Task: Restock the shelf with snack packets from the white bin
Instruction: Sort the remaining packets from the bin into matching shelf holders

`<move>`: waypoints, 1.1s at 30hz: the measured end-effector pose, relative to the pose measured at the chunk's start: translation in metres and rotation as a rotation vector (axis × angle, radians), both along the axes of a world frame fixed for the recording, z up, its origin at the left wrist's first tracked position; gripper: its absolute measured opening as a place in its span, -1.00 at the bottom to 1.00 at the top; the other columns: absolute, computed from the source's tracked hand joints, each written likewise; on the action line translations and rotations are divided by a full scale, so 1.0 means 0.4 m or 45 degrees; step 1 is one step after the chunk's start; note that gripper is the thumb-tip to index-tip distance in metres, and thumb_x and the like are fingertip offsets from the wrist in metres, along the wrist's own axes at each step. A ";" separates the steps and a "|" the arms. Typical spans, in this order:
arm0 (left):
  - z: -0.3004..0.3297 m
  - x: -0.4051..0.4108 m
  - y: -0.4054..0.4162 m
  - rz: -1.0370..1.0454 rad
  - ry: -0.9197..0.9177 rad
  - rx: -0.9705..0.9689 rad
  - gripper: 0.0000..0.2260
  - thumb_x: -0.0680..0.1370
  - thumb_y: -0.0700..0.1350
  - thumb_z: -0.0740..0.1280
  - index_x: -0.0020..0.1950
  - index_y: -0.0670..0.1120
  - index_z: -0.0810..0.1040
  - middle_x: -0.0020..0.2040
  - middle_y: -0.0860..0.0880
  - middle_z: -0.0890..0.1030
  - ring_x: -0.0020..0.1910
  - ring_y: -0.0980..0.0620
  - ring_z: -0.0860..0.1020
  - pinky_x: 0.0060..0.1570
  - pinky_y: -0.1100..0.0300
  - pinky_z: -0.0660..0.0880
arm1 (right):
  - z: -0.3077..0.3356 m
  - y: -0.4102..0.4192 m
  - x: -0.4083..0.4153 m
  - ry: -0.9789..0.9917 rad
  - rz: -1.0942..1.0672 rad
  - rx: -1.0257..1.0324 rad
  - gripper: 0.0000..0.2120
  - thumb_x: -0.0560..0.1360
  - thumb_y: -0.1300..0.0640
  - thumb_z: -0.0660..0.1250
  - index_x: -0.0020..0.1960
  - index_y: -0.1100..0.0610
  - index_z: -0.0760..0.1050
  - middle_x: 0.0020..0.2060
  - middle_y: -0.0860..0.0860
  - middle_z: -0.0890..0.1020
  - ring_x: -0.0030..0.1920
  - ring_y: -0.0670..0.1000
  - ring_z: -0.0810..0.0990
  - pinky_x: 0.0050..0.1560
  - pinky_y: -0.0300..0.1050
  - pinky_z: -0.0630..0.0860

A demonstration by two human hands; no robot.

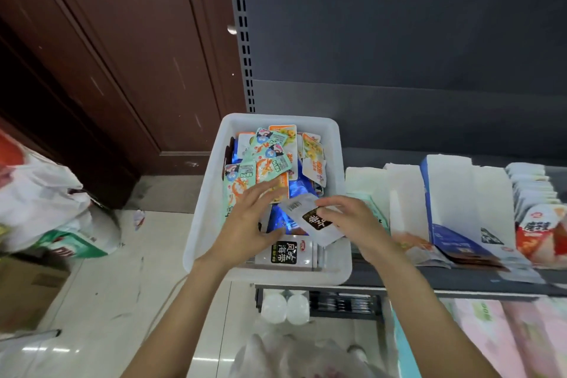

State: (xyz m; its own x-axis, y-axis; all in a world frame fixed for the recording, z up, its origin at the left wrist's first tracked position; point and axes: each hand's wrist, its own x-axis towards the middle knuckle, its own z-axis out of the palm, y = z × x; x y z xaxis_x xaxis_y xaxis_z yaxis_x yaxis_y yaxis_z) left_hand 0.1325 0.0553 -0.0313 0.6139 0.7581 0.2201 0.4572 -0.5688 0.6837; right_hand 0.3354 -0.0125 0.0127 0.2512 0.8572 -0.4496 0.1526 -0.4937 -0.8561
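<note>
Picking step underway. White bin (202,193) sitting at left end of shelf (460,281), still full of snack packets (264,159). Right hand (352,221) pinching 1 silver packet (310,218) above bin's near right corner. Left hand (248,221) spreading open, fingers resting on packets, gripping nothing. Next, I judge: carrying packet right to matching row.

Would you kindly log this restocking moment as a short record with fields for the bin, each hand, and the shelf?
bin: white bin on the shelf's left end, holding loose snack packets
bin contents: mint-green packets, orange ones, blue ones, a white packet with black label
left hand: left hand open, fingers spread over the packets
right hand: right hand pinches a white packet with dark label above the bin
shelf: shelf carries white and blue packs standing in rows
</note>
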 end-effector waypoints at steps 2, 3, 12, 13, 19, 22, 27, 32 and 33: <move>0.023 0.029 -0.020 -0.133 -0.080 0.097 -0.53 0.43 0.01 0.41 0.33 0.05 0.45 0.31 0.14 0.43 0.34 0.26 0.30 0.32 0.36 0.23 | 0.035 -0.023 0.014 0.336 -0.104 -0.051 -0.87 0.52 0.16 0.31 0.01 0.10 0.62 -0.04 0.08 0.66 -0.19 -0.06 0.61 -0.38 -0.28 0.48; 0.030 0.046 -0.025 -0.153 -0.100 0.144 -0.61 0.46 0.04 0.38 0.28 0.05 0.50 0.24 0.15 0.51 0.27 0.25 0.39 0.28 0.34 0.30 | 0.051 -0.032 0.024 0.469 -0.117 -0.067 -0.81 0.54 0.10 0.28 0.04 0.14 0.63 -0.06 0.10 0.66 -0.24 -0.06 0.61 -0.45 -0.28 0.46; 0.083 0.136 -0.025 0.194 -0.378 -0.573 -0.91 0.55 -0.06 0.31 -0.05 0.00 0.61 -0.09 -0.04 0.68 -0.10 -0.06 0.63 -0.03 -0.12 0.55 | 0.078 -0.083 0.137 0.402 -0.250 0.100 -0.74 0.57 -0.06 0.21 0.12 0.04 0.56 -0.19 0.03 0.60 -0.25 -0.06 0.55 -0.33 -0.22 0.46; 0.089 0.142 -0.026 0.182 -0.357 -0.608 -0.91 0.55 -0.07 0.31 -0.05 0.04 0.61 -0.07 -0.02 0.68 -0.08 -0.06 0.64 -0.01 -0.13 0.55 | 0.076 -0.087 0.143 0.340 -0.255 0.136 -0.80 0.57 -0.01 0.24 0.12 0.02 0.55 -0.12 0.01 0.61 -0.18 -0.05 0.58 -0.30 -0.22 0.49; 0.129 0.205 -0.052 -0.032 -0.111 -0.236 -0.79 0.51 0.07 0.30 0.02 0.04 0.66 -0.12 0.10 0.68 -0.17 0.18 0.59 -0.16 0.14 0.54 | 0.102 -0.115 0.187 -0.064 -0.112 0.420 -0.68 0.49 0.13 0.37 0.21 -0.06 0.43 0.06 -0.10 0.59 -0.11 -0.14 0.65 -0.31 -0.26 0.57; 0.153 0.260 -0.068 -0.039 -0.120 0.003 -0.72 0.48 0.15 0.28 0.01 0.04 0.67 -0.14 0.17 0.66 -0.21 0.19 0.57 -0.23 0.22 0.50 | 0.119 -0.141 0.236 -0.213 -0.122 0.506 -0.79 0.50 0.16 0.37 0.13 0.13 0.54 -0.06 -0.04 0.67 -0.31 -0.13 0.62 -0.36 -0.24 0.54; 0.162 0.351 -0.085 -0.004 -0.295 -0.159 -0.91 0.48 -0.05 0.41 -0.03 0.04 0.66 -0.13 0.23 0.64 -0.13 0.24 0.58 -0.10 0.30 0.51 | 0.135 -0.188 0.305 -0.355 -0.229 0.650 -0.95 0.54 0.20 0.30 -0.10 0.10 0.52 -0.13 -0.12 0.67 -0.26 -0.17 0.65 -0.30 -0.35 0.54; 0.138 0.414 -0.090 0.029 -0.270 -0.220 -0.86 0.49 -0.17 0.41 0.03 -0.02 0.64 -0.13 0.16 0.64 -0.11 0.27 0.57 -0.10 0.49 0.45 | 0.092 -0.259 0.389 -0.346 -0.472 0.647 -0.88 0.57 0.12 0.26 0.04 0.08 0.55 -0.06 -0.09 0.68 -0.13 -0.09 0.67 -0.07 -0.02 0.62; 0.131 0.426 -0.094 0.026 -0.260 -0.245 -0.86 0.50 -0.18 0.40 0.03 0.00 0.63 -0.15 0.19 0.63 -0.11 0.29 0.56 -0.09 0.50 0.44 | 0.086 -0.276 0.405 -0.331 -0.548 0.671 -0.90 0.57 0.14 0.25 0.01 0.04 0.55 -0.10 -0.14 0.68 -0.11 -0.08 0.67 -0.09 -0.06 0.63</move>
State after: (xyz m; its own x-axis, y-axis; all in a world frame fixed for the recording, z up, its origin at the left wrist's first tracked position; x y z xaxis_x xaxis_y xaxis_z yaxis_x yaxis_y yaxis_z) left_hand 0.3028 0.0178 0.0210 0.5562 0.8094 0.1885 0.3090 -0.4119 0.8572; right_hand 0.4972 -0.1229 0.0472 0.6574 0.7445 0.1160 0.2687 -0.0878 -0.9592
